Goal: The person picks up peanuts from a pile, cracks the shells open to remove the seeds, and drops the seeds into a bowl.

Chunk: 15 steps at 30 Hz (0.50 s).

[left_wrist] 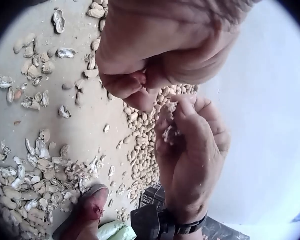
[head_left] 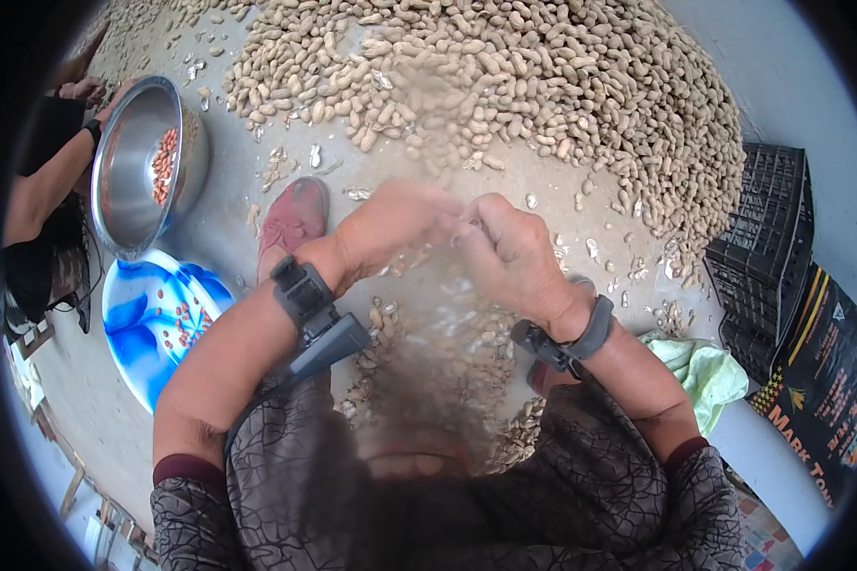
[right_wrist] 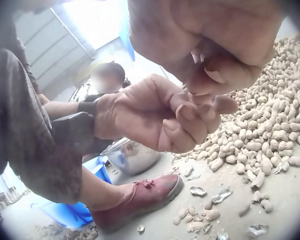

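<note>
Both hands meet over the floor in front of the person's lap. The left hand (head_left: 390,226) has its fingers curled; in the left wrist view a small reddish peanut kernel (left_wrist: 139,77) shows between its thumb and finger. Close beside it, the right hand (head_left: 516,255) curls around cracked peanut shell (left_wrist: 171,135), its pale broken pieces showing between fingers and palm. The fingertips of the two hands are right at each other in the head view. Below them lies a heap of empty peanut shells (left_wrist: 40,185) on the floor.
A large pile of unshelled peanuts (head_left: 543,76) spreads ahead. At left stand a steel bowl (head_left: 124,224) and a blue-white basin (head_left: 129,305), both with kernels. Another person's arm (head_left: 57,186) reaches the bowl. A black crate (head_left: 762,228) and green cloth (head_left: 700,376) are at right.
</note>
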Tool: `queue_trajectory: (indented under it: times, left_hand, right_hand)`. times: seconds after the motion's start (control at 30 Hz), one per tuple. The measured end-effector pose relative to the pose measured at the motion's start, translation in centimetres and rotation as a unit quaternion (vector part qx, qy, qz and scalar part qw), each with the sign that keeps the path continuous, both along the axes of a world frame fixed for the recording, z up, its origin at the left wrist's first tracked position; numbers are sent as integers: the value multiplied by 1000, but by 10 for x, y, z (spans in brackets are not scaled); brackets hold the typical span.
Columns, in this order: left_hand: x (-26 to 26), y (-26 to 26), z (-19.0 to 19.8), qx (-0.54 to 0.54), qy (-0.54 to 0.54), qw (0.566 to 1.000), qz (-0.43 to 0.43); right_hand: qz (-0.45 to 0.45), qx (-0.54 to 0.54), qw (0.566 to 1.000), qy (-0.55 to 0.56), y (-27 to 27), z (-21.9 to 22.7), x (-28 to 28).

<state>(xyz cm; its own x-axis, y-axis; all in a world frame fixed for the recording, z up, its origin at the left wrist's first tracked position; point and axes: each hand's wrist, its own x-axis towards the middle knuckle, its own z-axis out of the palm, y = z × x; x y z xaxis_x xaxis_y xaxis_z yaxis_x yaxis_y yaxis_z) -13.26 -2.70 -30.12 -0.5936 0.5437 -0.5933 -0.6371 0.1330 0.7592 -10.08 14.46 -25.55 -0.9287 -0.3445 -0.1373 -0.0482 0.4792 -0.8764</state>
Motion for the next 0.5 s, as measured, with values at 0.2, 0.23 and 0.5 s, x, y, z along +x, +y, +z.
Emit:
queue_trajectory:
  times: [0.2,0.23,0.5]
  left_hand:
    - [-13,-31,3,-1,-109,986,123]
    - [-13,-32,2,0,-99,985,141]
    - [-13,-30,13,0,-127,971,205]
  right_hand:
    - [178,153,972,8,20,-30,-7]
    - [138,145,978,63,21,-41,-11]
    - [22,171,984,-32,7,-113,-62]
